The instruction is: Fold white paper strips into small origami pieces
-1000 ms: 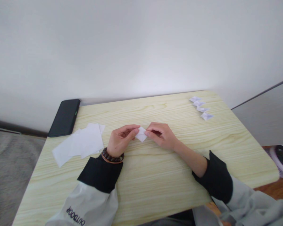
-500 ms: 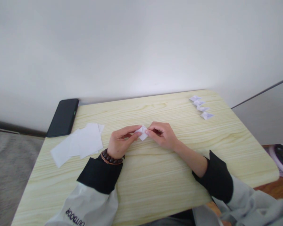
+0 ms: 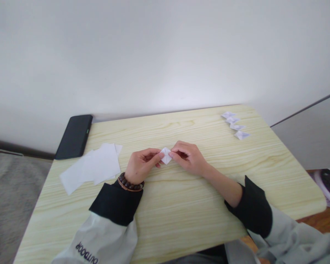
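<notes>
A small folded piece of white paper (image 3: pixel 166 156), roughly diamond-shaped with a crease showing, is held between my two hands over the middle of the table. My left hand (image 3: pixel 143 164) pinches its left corner between thumb and fingers. On the opposite corner, the thumb and index finger of my right hand (image 3: pixel 189 157) are closed. The fingertips partly cover both ends of the paper. Several white sheets (image 3: pixel 106 163) lie overlapping to the left of my left hand. At the back right, several small folded paper pieces (image 3: pixel 241 135) sit in a slanting row.
A black smartphone (image 3: pixel 74 136) lies at the table's back left corner. The light wood-grain table (image 3: pixel 181 212) meets a white wall (image 3: pixel 165 55) at its back edge. Beyond the right edge, a round light-coloured object (image 3: pixel 323 185) is partly visible near the floor.
The fingers of my left hand have curled further under the paper, and the paper has turned slightly. My right hand keeps its pinch nearly in place.
</notes>
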A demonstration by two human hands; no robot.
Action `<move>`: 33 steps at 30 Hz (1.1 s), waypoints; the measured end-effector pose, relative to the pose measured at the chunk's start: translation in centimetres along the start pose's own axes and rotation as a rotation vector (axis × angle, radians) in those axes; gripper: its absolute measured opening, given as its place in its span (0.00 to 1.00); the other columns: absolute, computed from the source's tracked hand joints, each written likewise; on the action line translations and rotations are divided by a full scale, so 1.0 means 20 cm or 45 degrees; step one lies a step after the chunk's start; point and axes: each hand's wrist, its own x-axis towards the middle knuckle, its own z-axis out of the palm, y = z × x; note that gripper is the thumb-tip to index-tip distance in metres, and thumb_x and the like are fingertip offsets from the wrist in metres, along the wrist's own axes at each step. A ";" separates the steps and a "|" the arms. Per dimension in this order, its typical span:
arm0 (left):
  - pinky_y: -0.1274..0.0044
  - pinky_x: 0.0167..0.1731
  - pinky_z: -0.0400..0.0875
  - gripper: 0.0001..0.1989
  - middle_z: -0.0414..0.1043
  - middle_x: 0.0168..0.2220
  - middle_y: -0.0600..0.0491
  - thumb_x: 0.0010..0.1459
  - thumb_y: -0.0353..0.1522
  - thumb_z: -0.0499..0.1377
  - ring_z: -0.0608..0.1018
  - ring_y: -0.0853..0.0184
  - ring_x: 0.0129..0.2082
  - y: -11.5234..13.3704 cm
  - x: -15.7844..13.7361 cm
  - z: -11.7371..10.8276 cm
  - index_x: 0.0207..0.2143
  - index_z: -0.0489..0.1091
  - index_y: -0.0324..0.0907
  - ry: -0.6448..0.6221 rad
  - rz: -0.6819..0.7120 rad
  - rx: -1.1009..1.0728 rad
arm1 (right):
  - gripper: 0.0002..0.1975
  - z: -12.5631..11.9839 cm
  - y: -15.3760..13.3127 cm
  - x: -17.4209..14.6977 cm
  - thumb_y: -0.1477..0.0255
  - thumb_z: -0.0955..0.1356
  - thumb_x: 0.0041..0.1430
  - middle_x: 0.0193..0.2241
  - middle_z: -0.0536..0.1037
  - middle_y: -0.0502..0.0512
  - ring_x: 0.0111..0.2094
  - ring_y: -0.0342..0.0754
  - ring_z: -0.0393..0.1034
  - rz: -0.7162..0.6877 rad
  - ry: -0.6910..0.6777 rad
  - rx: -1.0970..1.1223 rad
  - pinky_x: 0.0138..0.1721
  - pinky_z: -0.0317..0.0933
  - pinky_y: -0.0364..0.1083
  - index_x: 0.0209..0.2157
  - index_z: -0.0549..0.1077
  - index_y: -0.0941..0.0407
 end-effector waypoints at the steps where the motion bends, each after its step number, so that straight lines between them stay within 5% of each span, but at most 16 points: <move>1: 0.79 0.23 0.73 0.14 0.76 0.23 0.51 0.50 0.39 0.64 0.75 0.70 0.21 0.00 0.00 0.00 0.32 0.76 0.36 -0.001 -0.004 0.007 | 0.09 0.00 0.00 0.00 0.70 0.63 0.61 0.23 0.67 0.49 0.23 0.39 0.60 0.003 -0.010 -0.001 0.25 0.54 0.40 0.28 0.70 0.57; 20: 0.81 0.22 0.68 0.13 0.73 0.22 0.53 0.50 0.40 0.63 0.71 0.72 0.21 0.03 -0.01 0.01 0.29 0.76 0.38 -0.024 0.057 0.026 | 0.12 0.00 0.01 0.01 0.69 0.64 0.62 0.22 0.68 0.50 0.24 0.40 0.61 -0.077 -0.088 0.046 0.26 0.55 0.40 0.27 0.72 0.58; 33: 0.81 0.19 0.67 0.16 0.72 0.18 0.53 0.48 0.43 0.64 0.70 0.72 0.17 0.05 0.01 0.00 0.23 0.74 0.38 -0.004 -0.050 -0.048 | 0.15 0.01 -0.01 0.01 0.66 0.63 0.62 0.20 0.66 0.49 0.21 0.39 0.58 0.037 -0.044 0.128 0.24 0.52 0.40 0.24 0.70 0.58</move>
